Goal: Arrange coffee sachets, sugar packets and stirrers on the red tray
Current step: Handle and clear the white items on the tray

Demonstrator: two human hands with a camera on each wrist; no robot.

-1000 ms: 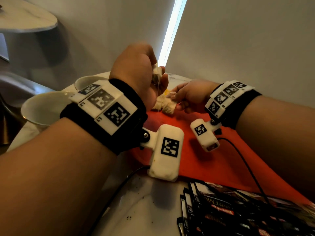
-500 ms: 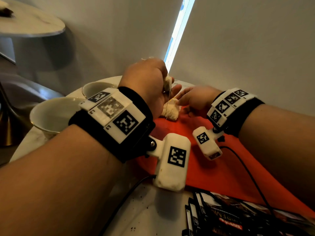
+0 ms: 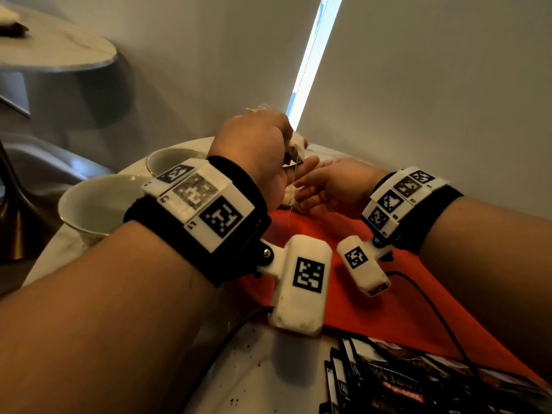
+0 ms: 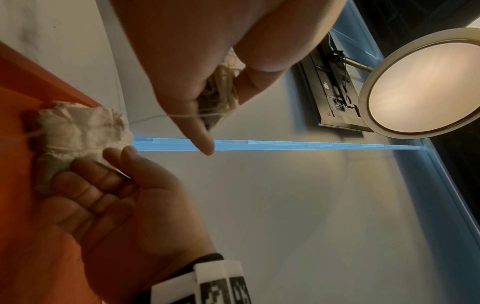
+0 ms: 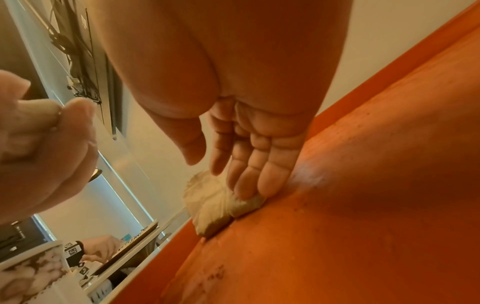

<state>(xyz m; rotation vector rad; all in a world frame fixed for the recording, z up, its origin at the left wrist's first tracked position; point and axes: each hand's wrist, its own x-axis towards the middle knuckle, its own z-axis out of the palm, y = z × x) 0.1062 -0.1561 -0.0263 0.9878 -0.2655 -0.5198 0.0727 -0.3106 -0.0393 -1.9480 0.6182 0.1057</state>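
The red tray [image 3: 373, 297] lies on the white table. At its far corner sit pale crumpled sachets [image 4: 78, 131] [image 5: 218, 205] with strings. My right hand [image 3: 328, 189] rests open on them, straight fingertips [image 5: 249, 185] pressing one down. My left hand [image 3: 263, 150] is raised just above, fingers curled round another pale sachet [image 3: 295, 146] [image 4: 221, 90]; its string [image 4: 161, 117] runs down to the pile. A stack of dark coffee sachets [image 3: 403, 380] lies at the tray's near edge.
Two white cups [image 3: 98, 204] [image 3: 170, 159] stand left of the tray on the round table [image 3: 254, 369]. A wall rises close behind the tray. Black cables [image 3: 433, 309] trail from the wrist cameras across the tray and the table.
My left hand has lifted a little higher with its sachet. My right hand has gone from curled fingers at the pile to flat fingers pressing on it.
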